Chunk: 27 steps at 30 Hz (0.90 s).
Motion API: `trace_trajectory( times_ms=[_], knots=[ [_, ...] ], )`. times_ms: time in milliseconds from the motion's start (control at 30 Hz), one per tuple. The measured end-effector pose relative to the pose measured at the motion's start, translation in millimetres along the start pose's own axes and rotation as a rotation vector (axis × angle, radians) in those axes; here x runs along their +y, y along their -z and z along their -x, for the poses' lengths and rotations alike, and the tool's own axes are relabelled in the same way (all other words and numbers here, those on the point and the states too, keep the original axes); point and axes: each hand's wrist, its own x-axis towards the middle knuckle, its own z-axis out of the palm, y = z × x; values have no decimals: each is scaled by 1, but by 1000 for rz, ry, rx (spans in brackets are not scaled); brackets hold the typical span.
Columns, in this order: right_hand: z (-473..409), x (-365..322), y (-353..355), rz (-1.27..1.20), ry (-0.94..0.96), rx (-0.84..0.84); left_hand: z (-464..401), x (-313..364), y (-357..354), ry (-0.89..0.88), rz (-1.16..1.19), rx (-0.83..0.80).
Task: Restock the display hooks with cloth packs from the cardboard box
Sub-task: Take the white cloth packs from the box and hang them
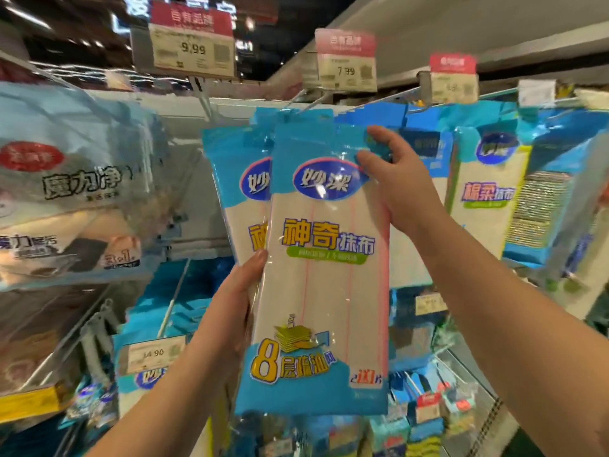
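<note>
Cloth pack (321, 268) held upright before the display hook (298, 102), its blue header just below the hook's tip. Left hand (237, 291) grips the pack's left edge at mid-height; right hand (392, 179) pinches its upper right corner. A second identical pack (237, 192) hangs directly behind. Price tags (192, 49) sit above the hook row. Neighbouring packs (484, 192) crowd the right; larger clear bags (66, 199) hang at left.
</note>
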Motion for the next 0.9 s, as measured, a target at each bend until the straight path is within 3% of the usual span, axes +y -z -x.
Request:
trace_trajectory(
  times_ms=[500, 900],
  knots=[
    [-61, -22, -11, -80, 103, -115, -39, 28, -16, -29, 36, 20],
    [-60, -25, -10, -183, 15, -151, -21, 34, -23, 6, 7, 26]
  ],
)
